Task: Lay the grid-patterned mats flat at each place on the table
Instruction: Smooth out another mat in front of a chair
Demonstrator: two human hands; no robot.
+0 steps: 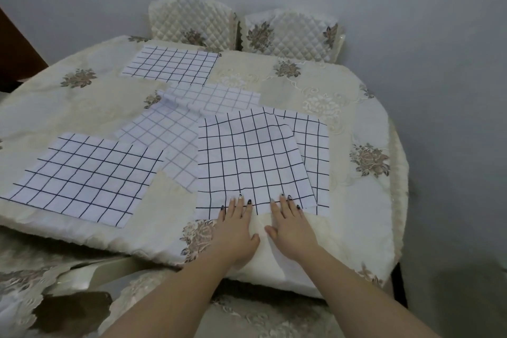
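Several white mats with black grid lines lie on the cream floral tablecloth [343, 107]. One mat [82, 175] lies flat at the near left. Another mat [172, 64] lies flat at the far side by the chairs. A loose pile of mats sits in the middle, with faint-lined ones [170, 129] partly under the top mat [247, 156]. A further mat [315, 151] sticks out from under that top mat on the right. My left hand [237, 228] and my right hand [290, 225] lie flat, fingers straight, pressing the top mat's near edge.
Two quilted cream chair backs [192, 22] [290, 33] stand at the far side against the grey wall. A chair with a floral cover [82, 280] stands at the near left. The table's rounded edge [397, 173] curves on the right.
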